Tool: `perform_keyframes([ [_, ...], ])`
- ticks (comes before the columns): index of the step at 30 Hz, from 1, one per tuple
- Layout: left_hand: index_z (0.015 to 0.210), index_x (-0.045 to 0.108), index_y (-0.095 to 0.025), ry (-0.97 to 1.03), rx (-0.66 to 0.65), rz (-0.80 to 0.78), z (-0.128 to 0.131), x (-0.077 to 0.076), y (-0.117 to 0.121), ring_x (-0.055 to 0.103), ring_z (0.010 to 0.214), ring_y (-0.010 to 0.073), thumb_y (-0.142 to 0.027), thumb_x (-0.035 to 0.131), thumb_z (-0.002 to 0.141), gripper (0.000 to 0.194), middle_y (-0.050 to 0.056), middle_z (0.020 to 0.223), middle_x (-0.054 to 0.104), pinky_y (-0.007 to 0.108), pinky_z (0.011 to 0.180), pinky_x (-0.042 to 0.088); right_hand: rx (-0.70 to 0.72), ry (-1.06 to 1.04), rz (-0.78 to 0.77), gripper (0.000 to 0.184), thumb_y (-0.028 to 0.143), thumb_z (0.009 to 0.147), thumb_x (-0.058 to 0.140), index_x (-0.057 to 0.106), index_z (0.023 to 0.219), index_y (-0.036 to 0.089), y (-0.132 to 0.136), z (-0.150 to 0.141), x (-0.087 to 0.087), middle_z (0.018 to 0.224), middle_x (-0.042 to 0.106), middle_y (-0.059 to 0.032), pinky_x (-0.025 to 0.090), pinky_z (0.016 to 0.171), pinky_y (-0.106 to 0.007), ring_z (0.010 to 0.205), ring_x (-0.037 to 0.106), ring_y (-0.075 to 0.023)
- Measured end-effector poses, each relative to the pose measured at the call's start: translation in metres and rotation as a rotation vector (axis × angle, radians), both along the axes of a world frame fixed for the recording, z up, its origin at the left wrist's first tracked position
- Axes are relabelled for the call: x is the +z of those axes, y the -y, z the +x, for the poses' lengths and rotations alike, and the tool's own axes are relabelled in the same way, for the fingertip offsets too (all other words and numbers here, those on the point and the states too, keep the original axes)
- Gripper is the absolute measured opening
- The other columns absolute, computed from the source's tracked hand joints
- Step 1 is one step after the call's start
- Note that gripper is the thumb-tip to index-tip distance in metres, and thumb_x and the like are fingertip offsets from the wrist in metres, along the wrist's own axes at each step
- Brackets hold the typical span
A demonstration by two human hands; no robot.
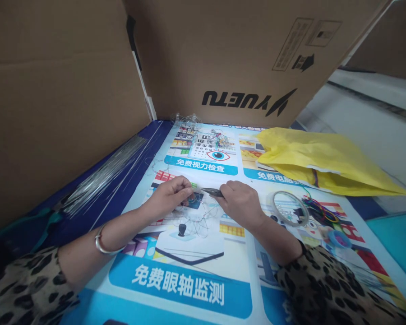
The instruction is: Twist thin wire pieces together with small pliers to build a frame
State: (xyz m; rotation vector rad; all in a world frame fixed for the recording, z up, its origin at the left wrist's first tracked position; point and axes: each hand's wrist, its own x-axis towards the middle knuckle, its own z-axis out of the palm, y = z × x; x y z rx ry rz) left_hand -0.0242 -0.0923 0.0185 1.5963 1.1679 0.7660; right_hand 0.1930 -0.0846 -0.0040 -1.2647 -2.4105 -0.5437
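Note:
Over the middle of the printed sheet, my left hand (pixel 174 195) is closed in a pinch on thin wire. My right hand (pixel 242 202) is wrapped around dark pliers (pixel 212 192), whose tip points left and reaches the fingers of my left hand. Whether the jaws touch the wire is too small to tell. Fine wire loops (pixel 201 221) hang or lie just below both hands, with small clear bits on them. Farther back on the sheet are a tangle of thin wire with coloured bits (pixel 219 139) and another wire tangle (pixel 186 118) by the cardboard.
Cardboard walls (pixel 196 58) stand behind and to the left. A bundle of straight silver wires (pixel 104 174) lies left, near a teal-handled tool (pixel 50 221). On the right are a yellow bag (pixel 311 155), a clear tape roll (pixel 274 205), coloured cords (pixel 325 212) and a blue-pink round item (pixel 340 239).

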Motion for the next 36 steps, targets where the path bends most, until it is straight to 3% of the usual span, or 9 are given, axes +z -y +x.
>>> perform_keyframes([
  [6, 0.085, 0.056, -0.019, -0.249, -0.004, 0.229, -0.003, -0.003, -0.003, 0.049, 0.061, 0.01, -0.036, 0.046, 0.078, 0.021, -0.001, 0.071, 0.058, 0.021, 0.057, 0.038, -0.092, -0.037, -0.05, 0.036, 0.045, 0.084, 0.037, 0.054, 0.068, 0.017, -0.001, -0.001, 0.0, 0.064, 0.055, -0.0023, 0.021, 0.055, -0.025, 0.063, 0.046, -0.0128],
  [13, 0.095, 0.057, -0.019, -0.258, 0.0, 0.226, -0.007, -0.001, -0.005, 0.053, 0.068, 0.0122, -0.035, 0.047, 0.077, 0.026, 0.002, 0.085, 0.061, 0.023, 0.06, 0.041, -0.169, -0.062, -0.098, 0.039, 0.048, 0.085, 0.034, 0.054, 0.071, 0.018, -0.004, 0.0, -0.002, 0.064, 0.056, -0.0015, 0.021, 0.053, -0.025, 0.062, 0.049, -0.0115],
  [17, 0.094, 0.057, -0.017, -0.245, 0.101, 0.244, -0.01, -0.001, -0.005, 0.054, 0.072, 0.013, -0.034, 0.047, 0.078, 0.025, 0.003, 0.085, 0.061, 0.024, 0.065, 0.042, -0.197, -0.055, -0.119, 0.042, 0.049, 0.085, 0.032, 0.055, 0.071, 0.017, -0.005, -0.001, -0.001, 0.064, 0.056, -0.0019, 0.021, 0.053, -0.025, 0.061, 0.049, -0.0114],
  [24, 0.085, 0.055, -0.017, -0.05, 0.306, 0.421, -0.017, -0.003, 0.004, 0.054, 0.085, 0.013, -0.018, 0.04, 0.078, 0.016, 0.003, 0.088, 0.059, 0.026, 0.079, 0.041, -0.202, -0.067, -0.115, 0.043, 0.051, 0.085, 0.031, 0.054, 0.07, 0.017, -0.006, 0.0, -0.002, 0.065, 0.057, -0.0016, 0.021, 0.052, -0.025, 0.061, 0.049, -0.0114],
  [29, 0.072, 0.056, -0.017, -0.057, 0.233, 0.537, -0.026, -0.005, 0.015, 0.054, 0.077, 0.0128, -0.01, 0.039, 0.075, 0.018, 0.002, 0.077, 0.058, 0.029, 0.077, 0.044, -0.207, -0.07, -0.124, 0.043, 0.05, 0.085, 0.031, 0.054, 0.07, 0.017, -0.007, 0.001, -0.002, 0.064, 0.056, -0.0017, 0.021, 0.052, -0.025, 0.061, 0.048, -0.0113],
  [36, 0.064, 0.058, -0.02, -0.132, 0.038, 0.663, -0.031, 0.002, 0.031, 0.056, 0.071, 0.0154, -0.013, 0.043, 0.072, 0.018, 0.003, 0.067, 0.061, 0.033, 0.069, 0.047, -0.206, -0.053, -0.161, 0.045, 0.052, 0.085, 0.028, 0.054, 0.071, 0.017, -0.007, 0.001, -0.002, 0.065, 0.055, -0.0022, 0.019, 0.051, -0.025, 0.061, 0.047, -0.0118],
])
